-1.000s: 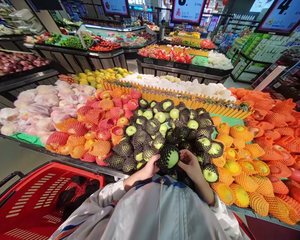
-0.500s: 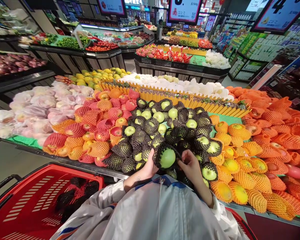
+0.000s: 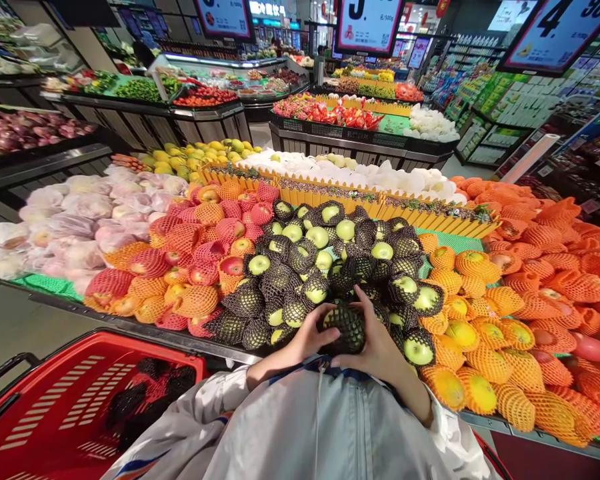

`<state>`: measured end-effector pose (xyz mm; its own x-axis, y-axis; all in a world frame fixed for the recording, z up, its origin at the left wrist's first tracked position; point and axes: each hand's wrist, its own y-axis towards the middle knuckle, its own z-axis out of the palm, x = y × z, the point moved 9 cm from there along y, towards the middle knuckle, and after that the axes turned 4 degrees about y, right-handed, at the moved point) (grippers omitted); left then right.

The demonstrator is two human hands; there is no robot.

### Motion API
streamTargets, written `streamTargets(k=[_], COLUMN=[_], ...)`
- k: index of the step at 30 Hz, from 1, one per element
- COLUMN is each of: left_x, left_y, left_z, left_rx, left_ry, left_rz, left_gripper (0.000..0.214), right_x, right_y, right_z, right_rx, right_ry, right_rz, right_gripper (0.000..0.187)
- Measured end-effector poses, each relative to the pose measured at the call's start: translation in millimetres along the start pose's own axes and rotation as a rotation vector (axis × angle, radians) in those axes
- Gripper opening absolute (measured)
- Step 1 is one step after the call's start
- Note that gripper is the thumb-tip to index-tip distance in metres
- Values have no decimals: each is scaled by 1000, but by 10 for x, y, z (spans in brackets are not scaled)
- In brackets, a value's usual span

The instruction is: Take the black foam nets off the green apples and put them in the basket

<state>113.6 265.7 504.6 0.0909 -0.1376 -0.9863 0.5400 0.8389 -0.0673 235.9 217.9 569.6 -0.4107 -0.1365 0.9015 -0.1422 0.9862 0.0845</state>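
Observation:
Close to my body, both hands are wrapped around a green apple (image 3: 347,329) in a black foam net. My left hand (image 3: 313,335) grips its left side, thumb across the front. On the other side my right hand (image 3: 375,340) curls round it, index finger stretched over the far edge. Netting covers the apple's visible side. Just beyond lies a pile of green apples (image 3: 317,237), most in the same black nets. Several dark netted things lie in a red shopping basket (image 3: 55,380) at the lower left.
Red apples in pink and orange nets (image 3: 190,267) lie left of the green ones, bagged pale fruit (image 3: 87,207) farther left. To the right is orange-netted fruit (image 3: 475,333). A low yellow fence (image 3: 330,193) runs behind. Price screens (image 3: 365,27) hang overhead.
The apple has turned: its bare green face, visible before, is now covered by netting. My right hand has moved from pinching the net's edge to wrapping around the apple's side.

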Motion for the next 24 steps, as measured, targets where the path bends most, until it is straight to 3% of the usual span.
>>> streamTargets(k=[3, 7, 9, 12, 14, 16, 18, 20, 24], left_x=[-133, -276, -345, -405, -421, -409, -379, -344, -289], left_y=[18, 13, -1, -17, -20, -17, -8, 9, 57], left_z=[47, 29, -23, -115, -181, -251, -316, -369, -455], left_rx=[54, 48, 6, -52, -84, -113, -138, -160, -198], left_ry=[268, 313, 295, 305, 329, 330, 319, 310, 309], left_rz=[80, 194, 246, 272, 265, 242, 221, 214, 210], left_gripper=[72, 67, 59, 48, 43, 41, 41, 43, 43], right_x=[62, 172, 245, 219, 17, -198, -422, -684, -1109], right_y=[77, 287, 482, 863, 1150, 1434, 1733, 2004, 2336], right_z=[82, -61, -360, -1103, -1615, -2016, -2234, -2286, -2122], right_rx=[49, 26, -82, -394, -555, -630, -580, -441, -196], right_ry=[-189, -236, -266, -367, -480, -599, -728, -816, -849], right_rz=[-25, -117, -185, -165, 11, 142, 208, 257, 249], right_gripper=[105, 88, 81, 76, 86, 91, 94, 96, 85])
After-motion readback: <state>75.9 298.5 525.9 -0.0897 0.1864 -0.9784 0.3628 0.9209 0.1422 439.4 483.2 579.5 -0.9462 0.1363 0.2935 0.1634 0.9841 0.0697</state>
